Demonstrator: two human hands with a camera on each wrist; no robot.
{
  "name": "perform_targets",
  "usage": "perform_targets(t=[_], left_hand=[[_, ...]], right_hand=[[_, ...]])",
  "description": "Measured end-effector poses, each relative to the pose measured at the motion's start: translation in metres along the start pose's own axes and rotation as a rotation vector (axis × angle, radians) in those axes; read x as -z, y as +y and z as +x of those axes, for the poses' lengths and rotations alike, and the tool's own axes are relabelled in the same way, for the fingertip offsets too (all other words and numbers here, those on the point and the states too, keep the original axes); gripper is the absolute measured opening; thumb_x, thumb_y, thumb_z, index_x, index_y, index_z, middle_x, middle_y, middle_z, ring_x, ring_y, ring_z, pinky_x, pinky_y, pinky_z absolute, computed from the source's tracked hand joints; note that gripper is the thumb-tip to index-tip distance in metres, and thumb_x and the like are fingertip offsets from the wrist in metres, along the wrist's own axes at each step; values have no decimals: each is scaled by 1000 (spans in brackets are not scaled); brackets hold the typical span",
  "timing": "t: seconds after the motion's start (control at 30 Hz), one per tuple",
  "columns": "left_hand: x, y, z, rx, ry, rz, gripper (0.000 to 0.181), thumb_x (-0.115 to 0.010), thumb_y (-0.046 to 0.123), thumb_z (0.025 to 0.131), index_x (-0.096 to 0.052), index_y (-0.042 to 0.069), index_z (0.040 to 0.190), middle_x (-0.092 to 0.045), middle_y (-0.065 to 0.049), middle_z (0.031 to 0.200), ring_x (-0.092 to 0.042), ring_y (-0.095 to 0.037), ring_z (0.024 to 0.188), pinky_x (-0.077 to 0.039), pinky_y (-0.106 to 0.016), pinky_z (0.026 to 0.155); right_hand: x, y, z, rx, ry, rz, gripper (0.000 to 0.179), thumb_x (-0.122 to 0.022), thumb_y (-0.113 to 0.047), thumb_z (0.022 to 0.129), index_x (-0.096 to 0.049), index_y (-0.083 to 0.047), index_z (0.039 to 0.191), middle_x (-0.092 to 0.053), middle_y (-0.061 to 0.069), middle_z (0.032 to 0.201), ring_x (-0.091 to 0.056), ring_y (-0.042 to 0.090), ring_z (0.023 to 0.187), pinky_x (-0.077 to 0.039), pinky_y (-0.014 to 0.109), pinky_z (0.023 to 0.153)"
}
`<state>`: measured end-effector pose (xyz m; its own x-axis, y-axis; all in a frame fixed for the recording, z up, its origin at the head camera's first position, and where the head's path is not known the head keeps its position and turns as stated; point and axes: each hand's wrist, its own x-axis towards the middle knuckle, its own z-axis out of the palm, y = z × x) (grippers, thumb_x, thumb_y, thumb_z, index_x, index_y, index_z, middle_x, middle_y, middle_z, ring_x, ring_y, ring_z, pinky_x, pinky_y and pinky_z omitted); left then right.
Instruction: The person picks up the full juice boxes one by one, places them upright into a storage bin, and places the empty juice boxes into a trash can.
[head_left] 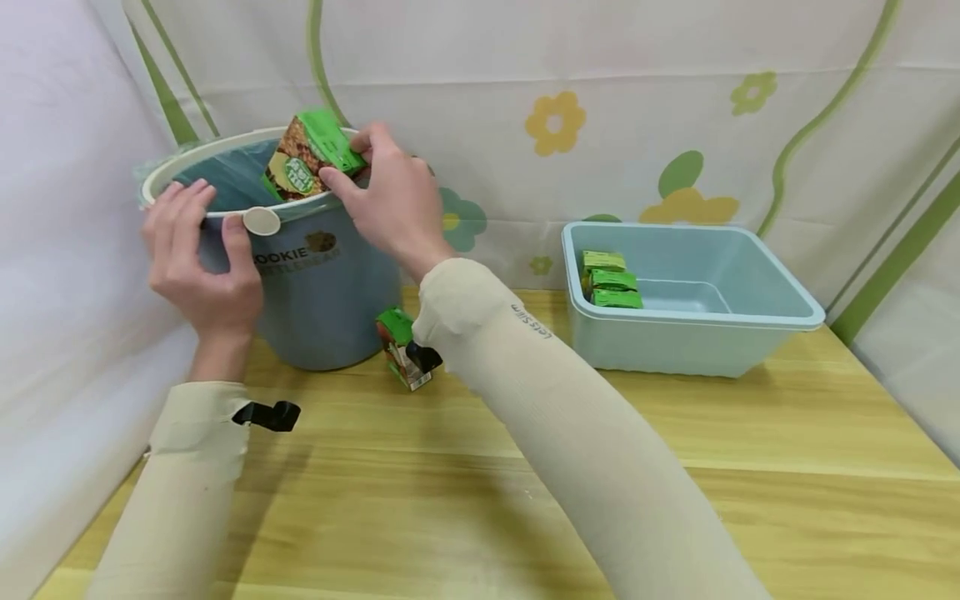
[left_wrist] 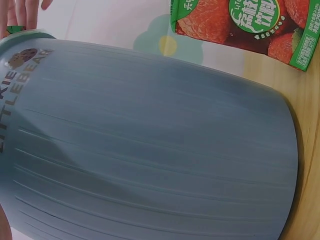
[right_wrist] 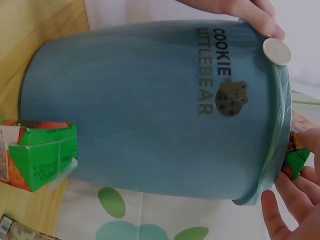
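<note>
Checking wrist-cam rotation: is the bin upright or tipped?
Upright. In the head view the bin stands base-down on the wooden table, open end up. Wrist views turn the table sideways too.

The bin (head_left: 322, 317) is blue-grey; at its mouth, a green-and-brown carton (head_left: 311, 154); right of it, a pale-blue tub (head_left: 675, 346); beneath, a yellow wood-grained worktop (head_left: 360, 500).

Bright, diffuse light lays soft shadows across the wooden table (head_left: 360, 475).

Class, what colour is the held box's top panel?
Bright green; the box's top panel shows best in the head view.
</note>
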<state>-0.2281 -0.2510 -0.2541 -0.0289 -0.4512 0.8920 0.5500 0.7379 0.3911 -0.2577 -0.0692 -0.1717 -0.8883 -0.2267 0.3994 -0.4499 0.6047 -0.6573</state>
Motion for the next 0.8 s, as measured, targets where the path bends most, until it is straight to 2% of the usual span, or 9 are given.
perform_targets(t=[0.13,0.23,0.43,0.6,0.8], left_hand=[[1,4,0,7,-3,-2,42,-63,34,88,-83,4,111,-81,-7,119,-67,-18,129,-40,-34,124],[1,4,0,11,-5,-5,42,-63,34,88,-83,5,111,-81,-9,119,-67,-17,129,-40,-33,124],[0,-3,0,3,-6,0,40,-64,37,89,-84,11,111,-81,-11,117,-67,-14,129,-41,-33,123],[2,-7,2,0,8,-7,34,-65,38,89,-84,21,111,-82,-4,116,-67,-12,128,-41,-33,123],[5,-7,3,0,19,-11,35,-64,39,88,-85,19,108,-82,-8,113,-68,-14,125,-42,-33,122]], right_hand=[[0,-3,0,10,-17,-147,50,-60,-58,103,-52,-29,143,-74,-5,104,-66,14,74,-49,28,64],[0,-4,0,29,-6,-223,50,-60,-60,102,-52,-30,142,-73,-2,89,-66,14,72,-48,29,62],[2,-5,3,25,1,-272,49,-62,-63,100,-57,-32,137,-74,-7,100,-67,12,77,-50,27,65],[2,-9,6,20,-17,-277,48,-63,-65,98,-61,-36,136,-74,-14,108,-66,9,81,-51,25,66],[-1,-11,10,7,-43,-290,47,-63,-66,98,-65,-44,139,-75,-19,118,-68,7,85,-53,25,65]])
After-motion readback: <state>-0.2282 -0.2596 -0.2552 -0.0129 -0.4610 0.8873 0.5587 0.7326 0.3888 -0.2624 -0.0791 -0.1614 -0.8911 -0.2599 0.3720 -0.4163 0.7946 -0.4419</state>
